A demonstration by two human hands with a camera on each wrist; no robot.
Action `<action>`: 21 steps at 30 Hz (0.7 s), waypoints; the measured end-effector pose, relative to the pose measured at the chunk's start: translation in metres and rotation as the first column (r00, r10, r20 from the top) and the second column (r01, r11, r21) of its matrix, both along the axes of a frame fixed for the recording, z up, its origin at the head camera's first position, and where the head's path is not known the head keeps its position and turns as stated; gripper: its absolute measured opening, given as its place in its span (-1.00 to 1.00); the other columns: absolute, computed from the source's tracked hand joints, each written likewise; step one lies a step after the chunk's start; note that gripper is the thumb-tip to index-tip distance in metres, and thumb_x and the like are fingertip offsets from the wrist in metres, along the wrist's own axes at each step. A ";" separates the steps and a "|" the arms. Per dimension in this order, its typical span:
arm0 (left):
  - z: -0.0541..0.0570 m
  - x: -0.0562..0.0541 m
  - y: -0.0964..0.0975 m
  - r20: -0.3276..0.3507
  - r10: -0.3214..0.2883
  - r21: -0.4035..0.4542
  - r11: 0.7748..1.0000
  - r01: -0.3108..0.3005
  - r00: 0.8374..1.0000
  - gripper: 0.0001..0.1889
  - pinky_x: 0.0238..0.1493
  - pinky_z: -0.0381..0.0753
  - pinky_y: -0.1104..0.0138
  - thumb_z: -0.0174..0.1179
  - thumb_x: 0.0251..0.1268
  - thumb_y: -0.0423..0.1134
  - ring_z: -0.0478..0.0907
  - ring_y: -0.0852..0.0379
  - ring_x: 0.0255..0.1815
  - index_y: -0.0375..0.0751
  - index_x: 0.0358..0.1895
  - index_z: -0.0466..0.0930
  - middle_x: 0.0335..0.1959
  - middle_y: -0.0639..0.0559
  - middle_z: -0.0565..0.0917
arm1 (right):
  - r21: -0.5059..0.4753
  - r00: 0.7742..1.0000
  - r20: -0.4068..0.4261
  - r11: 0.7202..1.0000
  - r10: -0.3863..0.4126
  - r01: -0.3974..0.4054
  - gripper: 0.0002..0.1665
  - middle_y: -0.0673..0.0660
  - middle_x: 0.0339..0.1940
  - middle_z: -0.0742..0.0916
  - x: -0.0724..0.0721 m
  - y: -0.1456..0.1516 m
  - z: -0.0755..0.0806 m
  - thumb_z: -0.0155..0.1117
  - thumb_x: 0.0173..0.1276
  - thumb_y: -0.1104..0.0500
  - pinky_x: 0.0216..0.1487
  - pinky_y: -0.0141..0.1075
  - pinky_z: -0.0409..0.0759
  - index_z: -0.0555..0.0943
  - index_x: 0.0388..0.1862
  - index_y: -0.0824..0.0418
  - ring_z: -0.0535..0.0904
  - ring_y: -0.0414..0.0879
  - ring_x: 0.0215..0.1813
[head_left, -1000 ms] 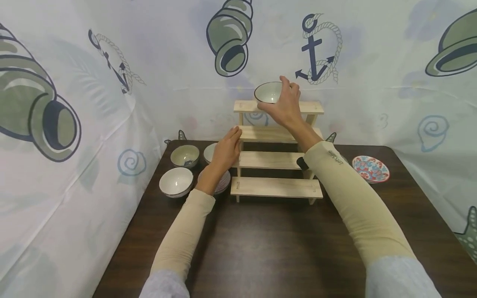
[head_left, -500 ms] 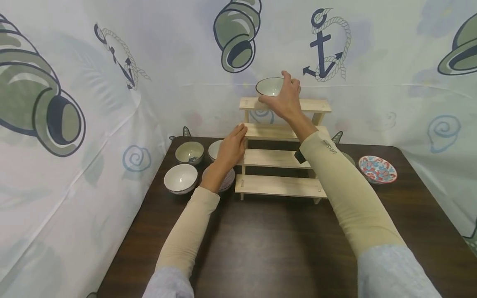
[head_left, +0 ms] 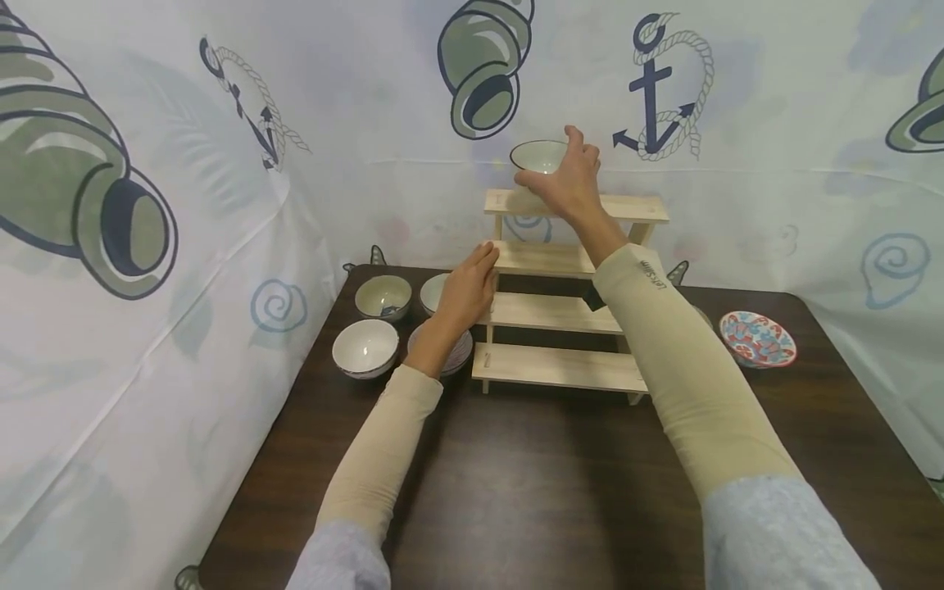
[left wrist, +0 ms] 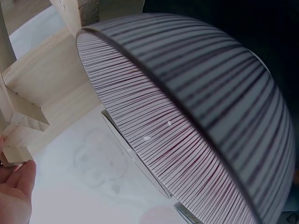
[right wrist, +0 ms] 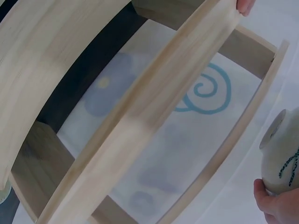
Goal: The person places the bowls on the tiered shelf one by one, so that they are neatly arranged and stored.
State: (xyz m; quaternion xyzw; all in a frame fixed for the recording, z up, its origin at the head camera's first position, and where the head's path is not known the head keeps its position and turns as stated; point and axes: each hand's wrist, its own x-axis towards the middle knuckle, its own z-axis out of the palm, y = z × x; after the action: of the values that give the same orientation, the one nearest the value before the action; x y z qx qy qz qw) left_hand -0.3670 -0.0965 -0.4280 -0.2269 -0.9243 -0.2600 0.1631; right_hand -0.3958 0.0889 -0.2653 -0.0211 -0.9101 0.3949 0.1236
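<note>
- The bowl point(head_left: 538, 157) was above the rack's point(head_left: 560, 365) top step, near but apart from it.
- The right hand point(head_left: 571, 184) had fingers and thumb clamped on the bowl's sides; the left hand point(head_left: 469, 285), fingers close together, pinched the left end of the rack's second step from the top.
- The bowl looked glazed: probably stiff, light, slippery and breakable, best gripped across its wall below the rim.
- Four bowls point(head_left: 365, 347) sat left of the rack, a red-and-blue bowl point(head_left: 758, 338) right, on a dark table point(head_left: 531, 483); printed cloth point(head_left: 354, 90) hung behind the rack.

Curtained-off booth, prob.: shell-print cloth point(head_left: 383, 90) around dk tbl point(head_left: 501, 483)
</note>
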 end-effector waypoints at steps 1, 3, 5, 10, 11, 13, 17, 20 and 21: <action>0.000 0.000 0.000 0.000 0.002 0.001 1.000 -0.002 1.000 -0.54 0.61 0.32 0.10 -0.04 0.67 -0.25 0.26 -0.07 0.64 -0.25 0.51 0.38 0.59 -0.13 0.34 | -0.008 1.000 0.003 1.000 0.004 -0.004 0.32 0.20 0.66 0.13 0.000 -0.001 0.000 0.45 0.21 -0.26 0.63 -0.12 0.28 -0.14 0.73 -0.09 0.12 0.01 0.60; 0.000 0.001 0.000 -0.002 0.006 0.000 1.000 -0.006 1.000 -0.54 0.61 0.31 0.10 -0.03 0.67 -0.26 0.27 -0.07 0.63 -0.26 0.51 0.39 0.59 -0.13 0.35 | -0.021 1.000 0.008 1.000 0.013 -0.013 0.32 0.20 0.66 0.13 0.000 -0.004 0.000 0.45 0.21 -0.26 0.63 -0.12 0.28 -0.14 0.73 -0.09 0.11 0.01 0.60; 0.001 0.001 0.000 -0.005 0.006 0.005 1.000 -0.006 1.000 -0.54 0.61 0.32 0.10 -0.02 0.66 -0.27 0.28 -0.08 0.63 -0.27 0.50 0.39 0.58 -0.14 0.35 | -0.029 1.000 0.010 0.999 0.020 -0.020 0.32 0.20 0.66 0.13 0.000 -0.006 -0.001 0.46 0.21 -0.25 0.63 -0.11 0.28 -0.14 0.73 -0.08 0.11 0.02 0.60; 0.001 0.002 0.002 -0.015 -0.002 0.013 1.000 0.003 1.000 -0.54 0.60 0.33 0.09 -0.01 0.65 -0.28 0.29 -0.09 0.62 -0.28 0.50 0.40 0.58 -0.14 0.37 | -0.012 1.000 0.022 1.000 0.016 -0.016 0.32 0.21 0.65 0.13 0.000 -0.010 -0.004 0.45 0.22 -0.25 0.62 -0.08 0.28 -0.16 0.73 -0.08 0.10 0.05 0.61; 0.001 0.002 0.002 -0.018 -0.001 0.012 1.000 0.001 1.000 -0.54 0.60 0.32 0.10 -0.01 0.65 -0.28 0.29 -0.08 0.62 -0.27 0.50 0.39 0.58 -0.14 0.37 | -0.006 1.000 0.023 1.000 0.016 -0.016 0.32 0.21 0.65 0.12 0.000 -0.011 -0.004 0.44 0.22 -0.25 0.62 -0.08 0.28 -0.16 0.73 -0.08 0.10 0.05 0.61; 0.001 0.002 0.002 -0.024 0.003 0.014 1.000 -0.003 1.000 -0.54 0.60 0.33 0.10 -0.01 0.65 -0.28 0.29 -0.08 0.62 -0.27 0.50 0.40 0.57 -0.14 0.37 | 0.004 1.000 0.020 1.000 0.019 -0.019 0.32 0.21 0.65 0.11 -0.001 -0.012 -0.005 0.43 0.23 -0.26 0.63 -0.07 0.27 -0.17 0.73 -0.08 0.09 0.06 0.62; 0.003 0.003 0.000 -0.021 0.007 0.009 1.000 -0.007 1.000 -0.54 0.59 0.34 0.09 -0.03 0.66 -0.28 0.27 -0.09 0.63 -0.28 0.50 0.39 0.58 -0.14 0.37 | -0.002 0.999 0.020 0.999 0.032 -0.032 0.32 0.22 0.65 0.12 -0.002 -0.014 -0.008 0.42 0.22 -0.26 0.62 -0.06 0.28 -0.17 0.73 -0.07 0.10 0.07 0.61; 0.004 0.005 -0.001 -0.006 0.004 0.001 1.000 -0.004 1.000 -0.54 0.58 0.36 0.07 -0.03 0.66 -0.28 0.27 -0.10 0.63 -0.27 0.51 0.39 0.58 -0.14 0.36 | -0.021 0.999 0.031 0.999 0.033 -0.033 0.32 0.23 0.64 0.13 -0.002 -0.014 -0.012 0.42 0.22 -0.26 0.61 -0.06 0.29 -0.16 0.74 -0.05 0.11 0.07 0.61; 0.004 0.006 -0.002 -0.001 0.003 -0.001 1.000 -0.003 1.000 -0.54 0.57 0.38 0.07 -0.03 0.66 -0.27 0.27 -0.11 0.63 -0.27 0.51 0.39 0.59 -0.14 0.36 | -0.030 0.999 0.034 0.999 0.033 -0.032 0.32 0.24 0.64 0.13 -0.003 -0.015 -0.013 0.42 0.22 -0.25 0.61 -0.07 0.29 -0.16 0.74 -0.05 0.12 0.07 0.60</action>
State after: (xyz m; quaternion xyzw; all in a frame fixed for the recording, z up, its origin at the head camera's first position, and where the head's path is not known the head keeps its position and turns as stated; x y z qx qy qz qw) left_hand -0.3611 -0.0986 -0.4241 -0.2256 -0.9247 -0.2591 0.1641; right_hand -0.3984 0.0742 -0.2787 -0.0151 -0.9065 0.4097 0.1010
